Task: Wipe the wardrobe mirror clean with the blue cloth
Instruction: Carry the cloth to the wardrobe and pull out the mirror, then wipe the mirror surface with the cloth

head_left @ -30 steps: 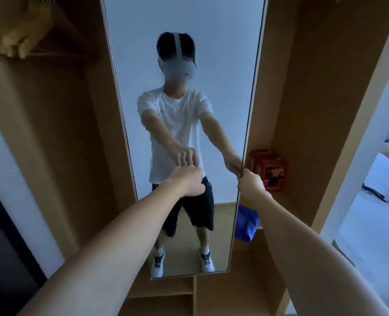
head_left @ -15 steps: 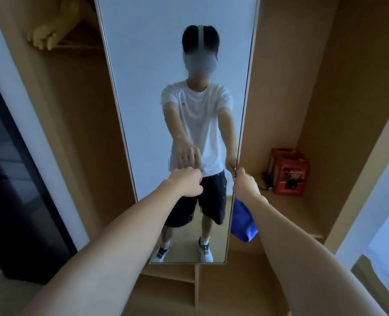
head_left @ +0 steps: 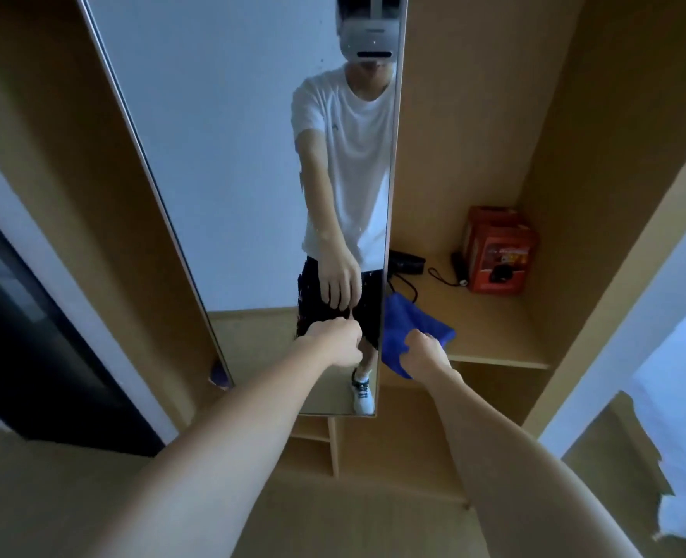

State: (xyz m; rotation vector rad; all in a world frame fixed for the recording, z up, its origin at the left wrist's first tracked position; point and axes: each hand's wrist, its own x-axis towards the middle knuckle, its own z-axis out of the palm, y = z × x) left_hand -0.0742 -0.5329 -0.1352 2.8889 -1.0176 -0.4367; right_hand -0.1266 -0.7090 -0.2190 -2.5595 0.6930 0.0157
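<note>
The wardrobe mirror is a tall narrow panel, swung out at an angle from the wooden wardrobe, and it reflects a person in a white T-shirt and dark shorts. The left hand is a closed fist at the lower part of the glass, its knuckles up against the surface; whether anything is held inside that grip cannot be told. The right hand is just beyond the mirror's right edge, its grip closed on the blue cloth. The cloth lies on the front edge of the wardrobe shelf and hangs partly over it. Farther back on that shelf, in the corner, stands a red box, with a small black object and its looped cord beside it and a dark pouch near the mirror.
</note>
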